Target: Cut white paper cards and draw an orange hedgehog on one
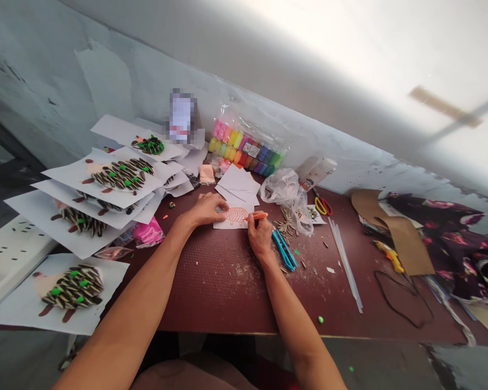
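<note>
A small white paper card (220, 223) lies on the dark red table, bearing an orange drawing of a hedgehog-like shape filled with short marks. My right hand (259, 234) grips an orange marker (260, 215), its tip at the right side of the drawing. On the card's left edge rests my left hand (207, 209), fingers loosely bent and apart, holding nothing. Blue-handled scissors (283, 250) lie beside my right wrist, close to a scatter of striped sunflower seeds (284, 227). Behind the card are several loose white paper sheets (239, 183).
At left, papers carry seed-and-clay hedgehogs (117, 174). A pack of coloured clay (246, 149) leans on the wall near a crumpled plastic bag (282, 189). Yellow-red scissors (323, 206), glue sticks (345, 265), a corded yellow glue gun (390, 255) and floral cloth (451, 238) lie right.
</note>
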`<state>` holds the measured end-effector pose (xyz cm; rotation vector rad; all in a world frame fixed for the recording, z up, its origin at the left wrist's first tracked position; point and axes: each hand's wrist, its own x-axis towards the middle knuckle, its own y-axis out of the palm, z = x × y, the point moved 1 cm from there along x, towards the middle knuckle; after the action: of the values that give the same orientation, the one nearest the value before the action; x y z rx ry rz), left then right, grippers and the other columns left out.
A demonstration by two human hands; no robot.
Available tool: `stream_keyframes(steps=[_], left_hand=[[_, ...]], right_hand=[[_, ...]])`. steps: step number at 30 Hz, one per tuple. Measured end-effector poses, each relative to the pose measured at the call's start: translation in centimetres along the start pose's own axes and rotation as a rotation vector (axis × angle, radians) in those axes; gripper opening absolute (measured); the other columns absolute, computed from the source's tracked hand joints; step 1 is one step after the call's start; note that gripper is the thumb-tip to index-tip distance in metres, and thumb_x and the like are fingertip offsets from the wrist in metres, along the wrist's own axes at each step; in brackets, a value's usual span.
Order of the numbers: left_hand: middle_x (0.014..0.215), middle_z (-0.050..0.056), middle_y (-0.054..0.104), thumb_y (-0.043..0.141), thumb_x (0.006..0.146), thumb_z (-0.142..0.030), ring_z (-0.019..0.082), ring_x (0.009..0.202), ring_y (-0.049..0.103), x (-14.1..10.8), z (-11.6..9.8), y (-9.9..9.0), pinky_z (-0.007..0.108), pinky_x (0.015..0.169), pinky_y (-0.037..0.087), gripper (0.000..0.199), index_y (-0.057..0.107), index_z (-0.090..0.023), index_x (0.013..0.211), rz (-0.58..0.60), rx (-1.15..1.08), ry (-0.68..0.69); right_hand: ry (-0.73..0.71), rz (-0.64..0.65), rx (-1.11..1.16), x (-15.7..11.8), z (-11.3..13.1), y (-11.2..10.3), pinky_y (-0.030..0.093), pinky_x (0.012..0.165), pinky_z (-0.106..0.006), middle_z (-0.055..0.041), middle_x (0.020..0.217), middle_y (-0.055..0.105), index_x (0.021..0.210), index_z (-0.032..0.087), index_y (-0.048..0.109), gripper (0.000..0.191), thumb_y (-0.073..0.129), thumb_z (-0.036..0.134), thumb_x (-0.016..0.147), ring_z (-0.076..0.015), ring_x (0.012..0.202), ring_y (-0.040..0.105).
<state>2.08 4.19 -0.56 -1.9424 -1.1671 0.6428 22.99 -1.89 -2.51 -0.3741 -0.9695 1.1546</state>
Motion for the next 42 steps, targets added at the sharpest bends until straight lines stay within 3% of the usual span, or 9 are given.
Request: stream_keyframes(steps=[24, 31, 42], left_hand=[[0.11, 0.004, 0.073, 0.065, 0.07, -0.031, 0.03, 0.111, 0.059, 0.02, 0.18, 0.17, 0.042, 0.097, 0.04, 0.035, 0.077, -0.027, 0.102, -0.018, -0.01, 0.007], [0.113, 0.006, 0.072, 0.065, 0.071, -0.032, 0.032, 0.112, 0.058, 0.0, 0.1, 0.0, 0.044, 0.099, 0.04, 0.036, 0.077, -0.025, 0.104, -0.008, -0.025, 0.007], [0.111, 0.006, 0.073, 0.065, 0.07, -0.03, 0.031, 0.111, 0.058, 0.09, 0.28, 0.22, 0.042, 0.097, 0.039, 0.036, 0.078, -0.025, 0.103, -0.023, -0.033, 0.01]], right_hand=[[0.034, 0.017, 0.009, -0.02, -0.21, 0.05, 0.044, 0.061, -0.029, -0.0096, 0.075, 0.074, 0.084, 0.019, 0.063, 0.027, 0.047, 0.038, 0.095, -0.0205, 0.061, 0.065], [0.095, -0.124, 0.031, 0.36, -0.45, -0.68, 0.044, 0.061, -0.028, -0.0079, 0.07, 0.07, 0.079, 0.02, 0.059, 0.031, 0.044, 0.042, 0.095, -0.0195, 0.061, 0.063], [0.134, 0.047, -0.043, 0.32, 0.08, -0.69, 0.046, 0.068, -0.027, -0.0097, 0.081, 0.075, 0.089, 0.017, 0.062, 0.028, 0.043, 0.035, 0.097, -0.019, 0.067, 0.067]])
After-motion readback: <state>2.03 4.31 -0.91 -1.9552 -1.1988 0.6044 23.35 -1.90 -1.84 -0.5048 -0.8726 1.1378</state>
